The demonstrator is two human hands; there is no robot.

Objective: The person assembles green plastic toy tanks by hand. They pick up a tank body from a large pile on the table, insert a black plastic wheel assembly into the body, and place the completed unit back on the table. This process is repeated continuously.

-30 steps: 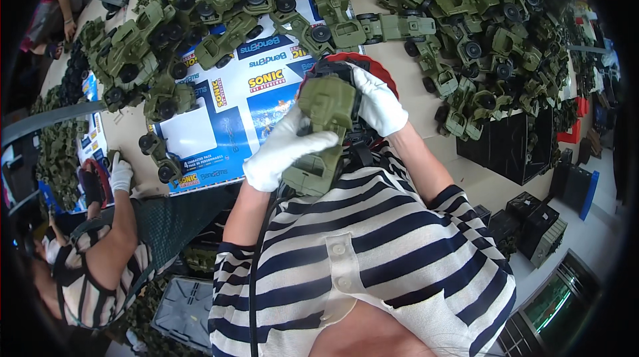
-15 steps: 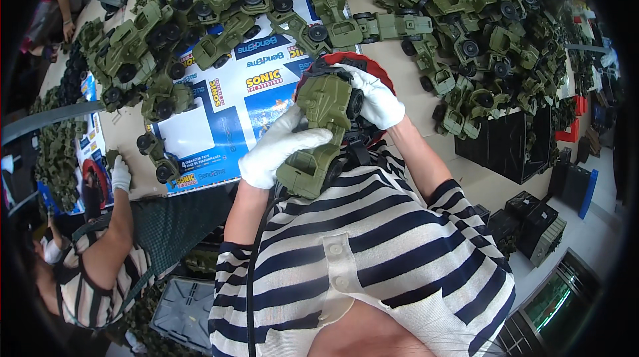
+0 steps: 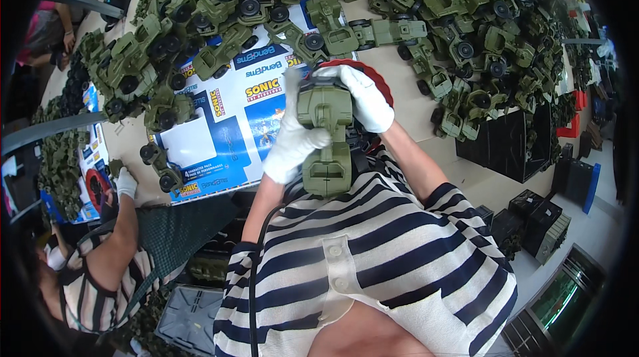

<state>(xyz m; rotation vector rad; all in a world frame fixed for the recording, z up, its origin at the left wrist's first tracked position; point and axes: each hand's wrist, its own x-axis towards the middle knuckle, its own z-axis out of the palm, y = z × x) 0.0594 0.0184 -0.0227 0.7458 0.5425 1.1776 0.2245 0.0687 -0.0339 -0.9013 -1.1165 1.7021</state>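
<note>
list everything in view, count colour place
held toy vehicle: 1, olive green, centre
table: 1, beige, ahead
other toy vehicles: uncountable, olive green, mostly heaped on the table
printed sheets: at least 2, blue and white, left
round-edged things: at least 2, red, centre and far left
crates: several, black or grey, both sides
other people: at least 2, striped and pink clothing, left
striped shirt: 1, navy and white, bottom
left hand: 1, white glove, thumb across the held toy vehicle
right hand: 1, white glove, at its far end
</note>
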